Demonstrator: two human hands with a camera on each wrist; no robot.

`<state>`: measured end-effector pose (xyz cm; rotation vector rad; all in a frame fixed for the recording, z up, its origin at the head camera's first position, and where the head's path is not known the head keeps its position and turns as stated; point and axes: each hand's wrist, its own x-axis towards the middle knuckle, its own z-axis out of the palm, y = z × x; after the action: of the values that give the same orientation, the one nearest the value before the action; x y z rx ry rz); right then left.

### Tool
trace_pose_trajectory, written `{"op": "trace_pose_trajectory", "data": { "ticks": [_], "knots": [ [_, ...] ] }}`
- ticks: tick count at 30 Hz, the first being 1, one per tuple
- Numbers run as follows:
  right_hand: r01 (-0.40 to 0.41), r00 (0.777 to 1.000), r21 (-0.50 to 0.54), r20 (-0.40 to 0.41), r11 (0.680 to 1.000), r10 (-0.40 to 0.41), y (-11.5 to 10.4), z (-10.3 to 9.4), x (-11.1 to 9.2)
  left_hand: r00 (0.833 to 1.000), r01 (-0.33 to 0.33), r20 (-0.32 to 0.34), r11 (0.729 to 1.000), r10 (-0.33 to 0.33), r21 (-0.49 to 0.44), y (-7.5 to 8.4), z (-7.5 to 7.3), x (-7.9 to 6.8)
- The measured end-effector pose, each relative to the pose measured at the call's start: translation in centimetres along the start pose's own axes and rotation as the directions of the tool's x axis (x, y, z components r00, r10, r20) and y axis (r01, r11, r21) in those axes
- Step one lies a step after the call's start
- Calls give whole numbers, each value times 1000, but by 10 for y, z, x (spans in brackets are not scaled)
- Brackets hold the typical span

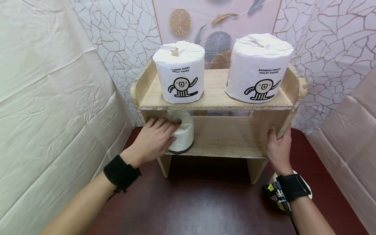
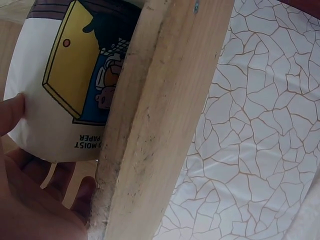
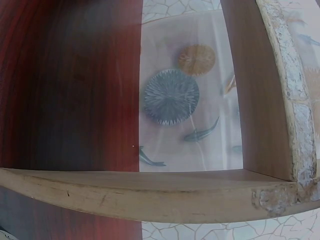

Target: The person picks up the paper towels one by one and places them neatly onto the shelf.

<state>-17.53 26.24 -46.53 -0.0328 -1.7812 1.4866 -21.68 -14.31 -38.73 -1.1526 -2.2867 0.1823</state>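
left hand [image 1: 154, 137] grasps the toilet paper roll [image 1: 185, 135] at the left end of the lower shelf [image 1: 226, 133]. right hand [image 1: 278, 148] clasps the right side panel [image 1: 260, 125] near its front edge.

White wrapped toilet roll [image 1: 185, 135], upright, at lower left in pale wooden shelf [image 1: 226, 135]
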Motion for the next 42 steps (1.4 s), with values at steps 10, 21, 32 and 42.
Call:
{"op": "trace_pose_trajectory", "data": {
  "ticks": [10,21,32,42],
  "knots": [
    [2,1000,13,-7,1000,-2,0,1,0,999,35,-18,999,-35,0,4,0,2],
    [-16,1000,3,-1,1000,16,1,0,-1,998,54,-39,999,-54,1,7,-1,5],
    [-28,1000,-2,6,1000,28,0,-1,-2,994,70,-82,997,-69,12,10,0,11],
    [-11,1000,-4,13,1000,12,0,-1,-1,991,116,-65,993,-115,8,14,1,17]
  ]
}}
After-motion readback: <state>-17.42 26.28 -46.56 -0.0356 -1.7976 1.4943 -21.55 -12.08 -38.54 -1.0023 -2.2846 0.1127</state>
